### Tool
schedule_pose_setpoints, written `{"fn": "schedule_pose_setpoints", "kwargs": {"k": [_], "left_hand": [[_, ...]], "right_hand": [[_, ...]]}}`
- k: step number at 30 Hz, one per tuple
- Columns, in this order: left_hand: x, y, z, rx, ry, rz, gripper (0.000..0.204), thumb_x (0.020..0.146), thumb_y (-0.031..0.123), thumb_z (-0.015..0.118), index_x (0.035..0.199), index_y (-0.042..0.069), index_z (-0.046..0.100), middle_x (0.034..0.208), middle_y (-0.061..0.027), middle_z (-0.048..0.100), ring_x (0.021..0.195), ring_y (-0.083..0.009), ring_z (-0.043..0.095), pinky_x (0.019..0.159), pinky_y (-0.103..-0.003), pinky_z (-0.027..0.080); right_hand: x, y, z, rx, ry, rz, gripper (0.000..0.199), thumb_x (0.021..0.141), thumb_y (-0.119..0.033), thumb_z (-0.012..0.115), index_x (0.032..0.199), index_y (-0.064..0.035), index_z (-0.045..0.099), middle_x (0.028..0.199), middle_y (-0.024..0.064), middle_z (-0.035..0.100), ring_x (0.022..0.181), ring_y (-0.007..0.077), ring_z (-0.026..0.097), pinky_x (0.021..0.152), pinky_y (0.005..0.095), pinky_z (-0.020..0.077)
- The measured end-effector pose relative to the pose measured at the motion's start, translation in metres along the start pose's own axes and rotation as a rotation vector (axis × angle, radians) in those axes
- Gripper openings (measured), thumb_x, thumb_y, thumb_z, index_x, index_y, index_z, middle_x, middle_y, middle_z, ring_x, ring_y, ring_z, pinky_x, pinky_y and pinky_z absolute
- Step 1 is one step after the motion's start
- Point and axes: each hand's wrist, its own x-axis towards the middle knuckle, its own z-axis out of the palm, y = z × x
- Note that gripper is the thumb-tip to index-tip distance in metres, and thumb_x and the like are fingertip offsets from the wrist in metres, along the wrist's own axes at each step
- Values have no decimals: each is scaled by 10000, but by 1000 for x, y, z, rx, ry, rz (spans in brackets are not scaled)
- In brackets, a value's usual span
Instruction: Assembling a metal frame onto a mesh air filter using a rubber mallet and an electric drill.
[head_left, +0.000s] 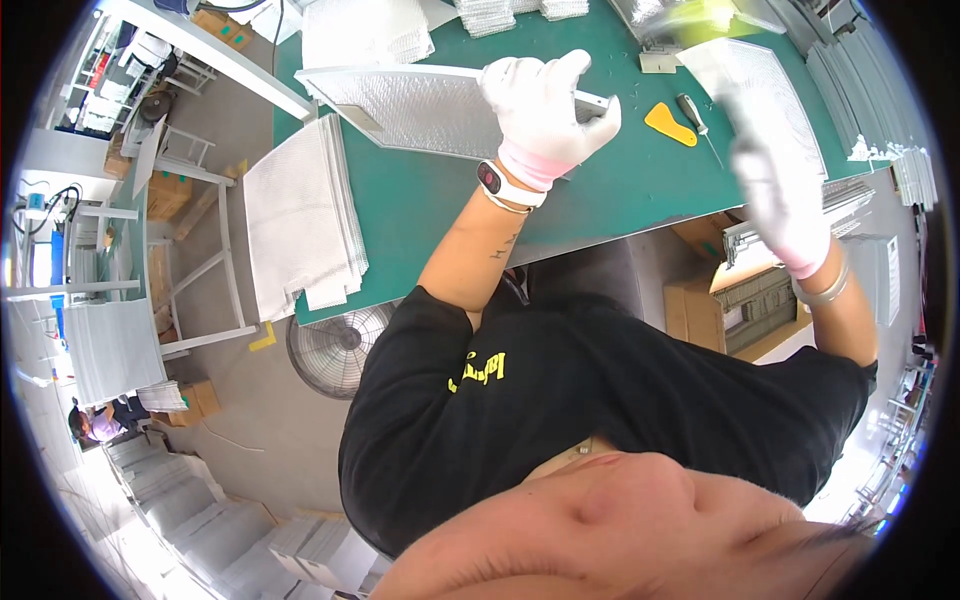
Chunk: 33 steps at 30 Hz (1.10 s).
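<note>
My left hand (535, 110), in a white glove with a pink cuff, grips the right end of a thin silver-grey framed panel (430, 112) with a crinkled, shiny face. The panel is tilted up above the green table. My right hand (780, 195), also gloved, is smeared by motion over the table's right side. A grey blur reaches forward from its fingers, and whether it holds something cannot be made out. Beyond it lies a whitish textured sheet or panel (765, 80). Between my hands rest a yellow scraper (670, 125) and a screwdriver (692, 114) with a dark handle.
Stacked white bubble-wrap-like sheets (305, 215) overhang the table's left edge; another pile (365, 30) stands at the back. A yellow-green blurred thing (715, 15) is at the far right. Below the table are a floor fan (345, 345) and an open cardboard box (695, 315).
</note>
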Motion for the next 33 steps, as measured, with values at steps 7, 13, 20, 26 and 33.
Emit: {"fn": "schedule_pose_setpoints", "kwargs": {"k": [7, 13, 20, 26, 33], "left_hand": [[-1, -6, 4, -27, 57, 34, 515, 600, 351, 789, 1037, 134, 625, 769, -28, 525, 739, -245, 516, 824, -435, 356], [1, -5, -5, 6, -53, 71, 559, 613, 333, 823, 1081, 94, 630, 817, 5, 545, 789, -206, 530, 837, -407, 361], [30, -18, -44, 21, -499, 327, 273, 817, 211, 651, 1070, 107, 637, 942, -45, 633, 804, -221, 583, 782, -378, 430], [44, -18, -60, 98, -713, 399, 216, 840, 157, 601, 1050, 144, 650, 770, -17, 556, 727, -192, 583, 697, -336, 445], [36, -22, -58, 97, -576, 409, 95, 839, 207, 592, 923, 205, 636, 722, 16, 540, 702, -160, 602, 677, -325, 444]], "right_hand": [[-11, -10, -2, 254, -50, 420, 537, 870, 4, 557, 1403, -50, 520, 773, 141, 585, 673, 290, 597, 661, 345, 516], [-5, -18, 10, 282, -258, 310, 481, 926, -41, 560, 1405, -68, 526, 854, 170, 637, 727, 310, 612, 735, 340, 528], [-58, -49, 77, 1072, 316, 1011, 611, 1029, -168, 447, 1575, -110, 180, 768, 13, 542, 562, 56, 430, 523, 186, 380], [-35, -136, 171, 1394, 1238, 997, 590, 1032, -299, 483, 1522, -82, 236, 762, 36, 557, 543, 96, 468, 492, 222, 398], [-12, -148, 183, 1380, 1409, 1067, 439, 1010, -99, 384, 1436, -22, 308, 714, 39, 530, 542, 118, 478, 519, 259, 442]]}}
